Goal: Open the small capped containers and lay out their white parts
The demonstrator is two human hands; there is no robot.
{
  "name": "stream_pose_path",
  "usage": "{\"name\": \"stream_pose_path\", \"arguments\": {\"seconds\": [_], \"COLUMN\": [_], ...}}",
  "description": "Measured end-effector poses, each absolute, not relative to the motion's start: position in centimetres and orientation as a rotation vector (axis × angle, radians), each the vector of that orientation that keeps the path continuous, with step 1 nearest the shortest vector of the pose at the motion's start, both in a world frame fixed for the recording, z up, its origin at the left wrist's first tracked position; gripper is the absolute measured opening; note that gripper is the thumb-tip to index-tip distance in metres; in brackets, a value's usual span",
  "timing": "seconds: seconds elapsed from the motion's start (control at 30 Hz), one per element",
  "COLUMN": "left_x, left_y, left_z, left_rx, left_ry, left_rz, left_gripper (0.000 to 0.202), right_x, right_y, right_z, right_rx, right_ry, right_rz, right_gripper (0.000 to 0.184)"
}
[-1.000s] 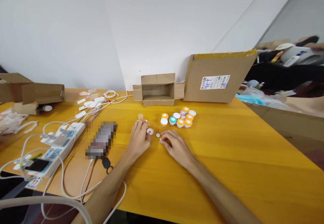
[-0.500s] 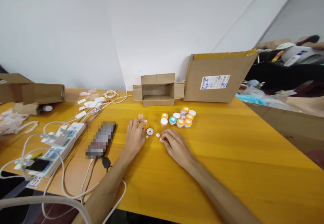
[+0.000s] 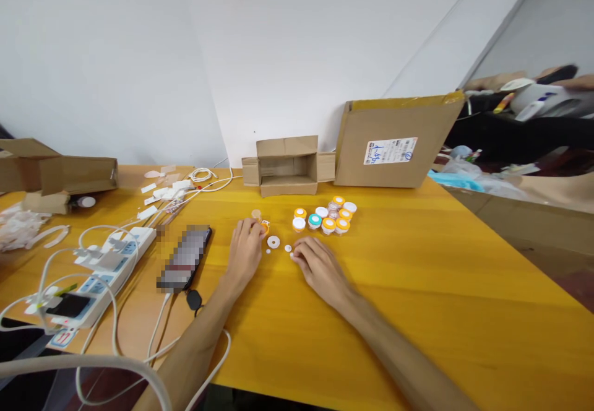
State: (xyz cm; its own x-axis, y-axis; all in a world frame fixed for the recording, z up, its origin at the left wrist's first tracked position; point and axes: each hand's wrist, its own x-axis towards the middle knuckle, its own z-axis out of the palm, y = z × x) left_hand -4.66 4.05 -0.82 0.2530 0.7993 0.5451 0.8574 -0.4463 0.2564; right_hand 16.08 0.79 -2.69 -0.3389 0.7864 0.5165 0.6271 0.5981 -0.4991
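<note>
My left hand (image 3: 245, 247) is closed, with its fingertips on an orange ring (image 3: 265, 228) that they partly cover. Just behind that ring lies a small white piece with dark holes (image 3: 265, 221), and a clear round cap (image 3: 256, 214) is farther back. My right hand (image 3: 320, 265) has its thumb and forefinger pinched at a tiny white piece (image 3: 292, 255). Between the hands are a white washer-like disc (image 3: 273, 242), a small white button-like piece (image 3: 288, 248) and a tiny white bead-like part (image 3: 268, 251).
Several small round containers with orange, white and teal lids (image 3: 315, 220) are grouped beyond my right hand. An open cardboard box (image 3: 288, 186) and a large carton (image 3: 385, 151) stand by the wall. To the left are a phone (image 3: 185, 259), a power strip (image 3: 114, 268) and loose cables.
The view has shifted slightly. My left fingers cover a little more of the orange ring. My right hand keeps nearly the same place and pinch.
</note>
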Motion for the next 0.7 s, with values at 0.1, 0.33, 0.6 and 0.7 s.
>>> {"name": "stream_pose_path", "arguments": {"seconds": [0.1,0.33,0.6,0.7], "left_x": [-4.6,-4.5,-5.1,-5.2], "left_y": [4.0,4.0,4.2,4.2], "left_z": [-0.6,-0.2,0.7,0.6], "left_rx": [-2.4,-2.472,-2.386,-2.374], "left_ry": [-1.586,-1.63,-1.663,-1.64], "left_rz": [-1.014,-0.963,-0.901,-0.869], "left_gripper": [0.017,0.02,0.02,0.021], "right_x": [16.0,15.9,16.0,16.0], "right_y": [0.7,0.7,0.6,0.7], "right_z": [-2.6,-2.6,-2.6,-2.8], "right_rx": [-1.118,-1.112,-1.098,-1.078], "right_ry": [-2.04,-2.075,-2.154,-2.101], "right_rz": [0.286,0.271,0.241,0.263], "right_gripper": [0.018,0.018,0.021,0.022]}}
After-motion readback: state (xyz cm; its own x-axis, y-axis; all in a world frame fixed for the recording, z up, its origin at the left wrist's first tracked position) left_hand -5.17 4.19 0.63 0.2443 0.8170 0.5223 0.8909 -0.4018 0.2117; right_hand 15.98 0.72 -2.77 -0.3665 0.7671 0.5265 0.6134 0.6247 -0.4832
